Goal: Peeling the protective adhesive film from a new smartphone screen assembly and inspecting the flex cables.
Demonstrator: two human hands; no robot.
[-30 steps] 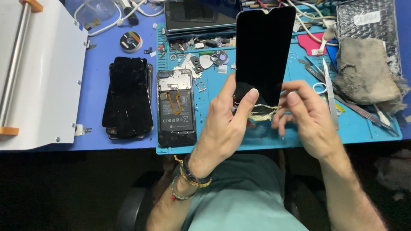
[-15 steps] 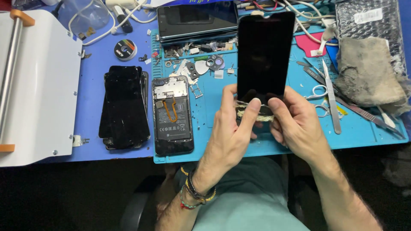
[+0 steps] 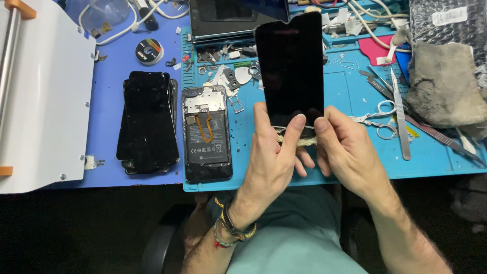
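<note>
Workbench seen from above. At my far left lies one white machine [image 3: 43, 96] with orange-capped rollers. One blue work mat [image 3: 355, 152] covers the middle of the bench. One grey cloth [image 3: 444, 91] rests at its right edge, beside a sheet of bubble wrap [image 3: 446, 23]. One stack of black screens [image 3: 147, 122] lies left of the mat; how many panels it holds I cannot tell.

One opened phone [image 3: 207, 134] lies on the mat's left part, back cover off, battery and orange flex cable exposed, so disassembly looks done and refitting of a display remains, in my judgement. One black display panel [image 3: 291, 66] is held upright above the mat's centre. My left hand [image 3: 271, 162] grips its lower edge, thumb and forefinger closed on it. My right hand [image 3: 347, 149] pinches the pale adhesive strip [image 3: 297, 137] at the panel's bottom, which appears only partly peeled.

Smaller items: one pair of scissors [image 3: 380, 119], one pair of tweezers [image 3: 401, 122], one tape roll [image 3: 148, 50], scattered screws and brackets uncounted.
</note>
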